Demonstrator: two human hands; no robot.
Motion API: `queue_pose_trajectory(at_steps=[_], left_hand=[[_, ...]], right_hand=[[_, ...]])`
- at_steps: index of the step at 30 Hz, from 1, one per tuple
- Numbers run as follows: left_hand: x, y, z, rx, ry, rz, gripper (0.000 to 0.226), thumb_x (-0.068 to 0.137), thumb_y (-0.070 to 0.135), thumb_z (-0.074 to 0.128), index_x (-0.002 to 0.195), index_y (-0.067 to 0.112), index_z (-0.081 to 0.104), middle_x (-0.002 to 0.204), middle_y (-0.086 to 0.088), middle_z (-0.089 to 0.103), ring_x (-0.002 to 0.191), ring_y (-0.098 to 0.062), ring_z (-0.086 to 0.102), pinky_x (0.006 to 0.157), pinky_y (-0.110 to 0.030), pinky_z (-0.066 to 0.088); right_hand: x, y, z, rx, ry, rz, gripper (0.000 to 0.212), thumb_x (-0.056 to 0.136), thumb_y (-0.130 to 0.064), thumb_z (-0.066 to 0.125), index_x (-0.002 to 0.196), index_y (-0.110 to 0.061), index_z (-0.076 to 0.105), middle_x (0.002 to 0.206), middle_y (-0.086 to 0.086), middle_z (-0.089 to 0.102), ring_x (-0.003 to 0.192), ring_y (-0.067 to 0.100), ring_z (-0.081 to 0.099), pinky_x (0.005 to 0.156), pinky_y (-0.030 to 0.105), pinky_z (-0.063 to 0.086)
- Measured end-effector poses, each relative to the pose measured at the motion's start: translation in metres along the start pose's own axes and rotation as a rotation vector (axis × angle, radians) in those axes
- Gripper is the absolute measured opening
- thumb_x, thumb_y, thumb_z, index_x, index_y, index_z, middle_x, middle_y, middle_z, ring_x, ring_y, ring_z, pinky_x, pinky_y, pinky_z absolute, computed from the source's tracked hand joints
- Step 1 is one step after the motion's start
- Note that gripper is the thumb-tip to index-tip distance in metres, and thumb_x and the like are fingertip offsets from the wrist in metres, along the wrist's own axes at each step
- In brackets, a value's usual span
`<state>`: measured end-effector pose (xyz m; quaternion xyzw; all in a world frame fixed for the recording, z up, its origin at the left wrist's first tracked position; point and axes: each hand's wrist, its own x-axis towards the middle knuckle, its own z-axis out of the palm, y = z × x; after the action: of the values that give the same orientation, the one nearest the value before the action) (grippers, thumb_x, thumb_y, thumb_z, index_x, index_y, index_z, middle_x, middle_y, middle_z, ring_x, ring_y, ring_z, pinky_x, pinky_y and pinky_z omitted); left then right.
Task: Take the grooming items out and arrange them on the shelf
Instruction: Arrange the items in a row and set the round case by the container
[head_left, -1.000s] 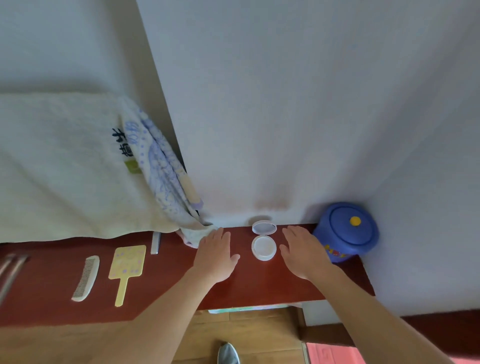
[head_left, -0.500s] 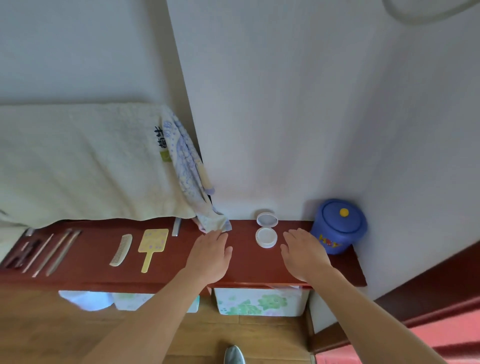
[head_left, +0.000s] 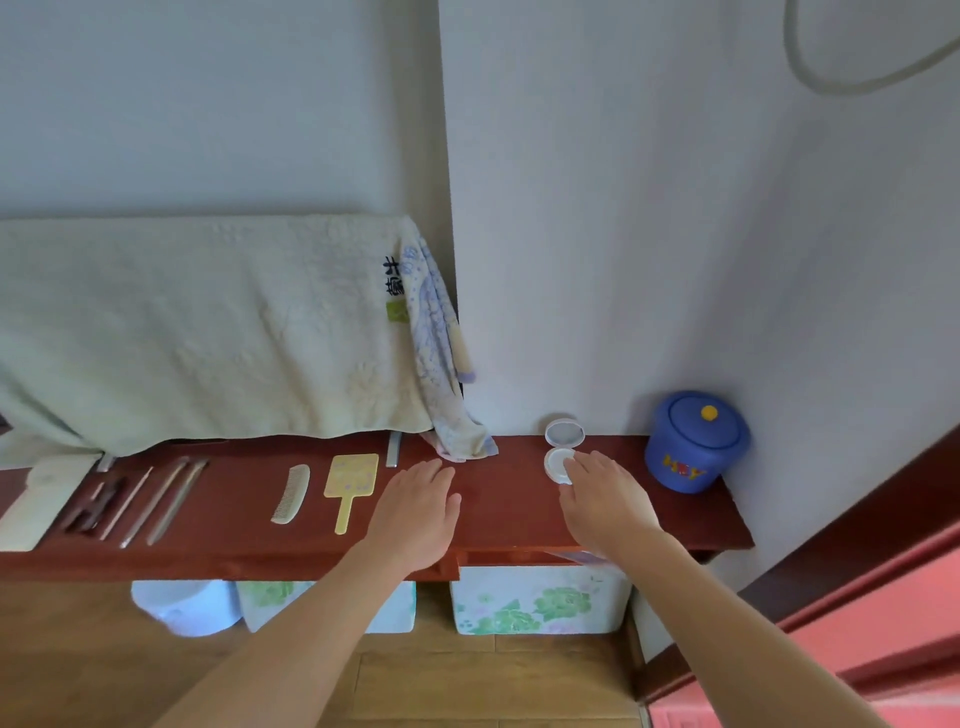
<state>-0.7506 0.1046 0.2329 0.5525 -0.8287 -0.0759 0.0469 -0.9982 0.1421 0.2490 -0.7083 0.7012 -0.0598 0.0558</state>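
Observation:
A red-brown shelf (head_left: 509, 509) runs along the wall. On it lie a cream comb (head_left: 291, 492), a yellow hand mirror (head_left: 351, 483), several thin metal tools (head_left: 150, 501) and a white open compact (head_left: 561, 449). My left hand (head_left: 418, 512) hovers flat over the shelf, right of the mirror, fingers apart and holding nothing. My right hand (head_left: 605, 499) is spread flat too, its fingertips over the compact's lower half.
A blue lidded pot (head_left: 696, 441) stands at the shelf's right end by the wall corner. A pale towel (head_left: 208, 327) and a patterned cloth (head_left: 441, 364) hang over the shelf's back. A pale pouch (head_left: 36, 499) lies far left. Floral boxes (head_left: 535, 603) sit beneath.
The view has pulled back, showing more of the shelf's left end. My right hand has shifted left so its fingertips cover part of the compact. The left hand stays flat.

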Motion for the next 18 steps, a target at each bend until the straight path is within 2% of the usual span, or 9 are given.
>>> queue_pose_trajectory(at_steps=[3,5,8,13,15,18], left_hand=[[-0.013,-0.033,-0.007,-0.02,-0.011,0.015,0.049,0.104,0.037,0.032,0.148,0.015,0.039,0.155,-0.003,0.036,0.143,-0.02,0.031,0.118,-0.036,0.024],[-0.02,-0.056,-0.013,-0.019,0.011,0.022,0.048,0.104,0.036,0.032,0.146,0.015,0.041,0.153,-0.002,0.038,0.142,-0.02,0.032,0.117,-0.036,0.025],[-0.029,-0.087,-0.018,-0.018,0.012,0.022,0.047,0.103,0.037,0.034,0.143,0.015,0.044,0.149,-0.002,0.042,0.138,-0.02,0.037,0.115,-0.036,0.028],[-0.04,-0.125,-0.022,-0.016,0.023,-0.013,0.04,0.101,0.037,0.035,0.132,0.017,0.053,0.134,0.001,0.054,0.125,-0.02,0.048,0.108,-0.037,0.038],[-0.044,-0.134,-0.027,-0.015,0.034,-0.029,0.037,0.101,0.036,0.036,0.129,0.018,0.053,0.13,0.001,0.054,0.123,-0.02,0.049,0.106,-0.036,0.039],[-0.056,-0.147,-0.034,-0.016,0.054,-0.073,0.039,0.102,0.034,0.037,0.133,0.017,0.051,0.138,0.0,0.051,0.13,-0.02,0.045,0.109,-0.036,0.035]], right_hand=[[-0.004,-0.035,0.005,0.004,0.037,0.022,0.024,0.093,-0.029,0.04,0.103,-0.014,0.057,0.108,0.001,0.057,0.106,0.024,0.053,0.09,0.034,0.041],[-0.005,-0.061,0.008,0.007,0.03,0.036,0.023,0.095,-0.03,0.038,0.102,-0.016,0.055,0.108,0.0,0.056,0.105,0.023,0.052,0.088,0.033,0.04],[-0.005,-0.095,0.012,0.042,0.027,0.055,0.033,0.097,-0.031,0.036,0.12,-0.016,0.055,0.126,-0.001,0.054,0.121,0.021,0.046,0.098,0.033,0.038],[0.0,-0.138,0.016,0.05,0.021,-0.009,0.036,0.098,-0.031,0.034,0.124,-0.015,0.054,0.128,-0.001,0.055,0.122,0.02,0.044,0.106,0.033,0.035],[0.008,-0.148,0.017,0.084,0.046,-0.028,0.032,0.096,-0.031,0.035,0.117,-0.017,0.055,0.119,-0.003,0.058,0.116,0.019,0.049,0.102,0.033,0.039],[0.018,-0.162,0.019,0.146,0.077,-0.047,0.024,0.094,-0.03,0.037,0.105,-0.019,0.056,0.105,-0.005,0.058,0.1,0.016,0.052,0.09,0.032,0.044]])
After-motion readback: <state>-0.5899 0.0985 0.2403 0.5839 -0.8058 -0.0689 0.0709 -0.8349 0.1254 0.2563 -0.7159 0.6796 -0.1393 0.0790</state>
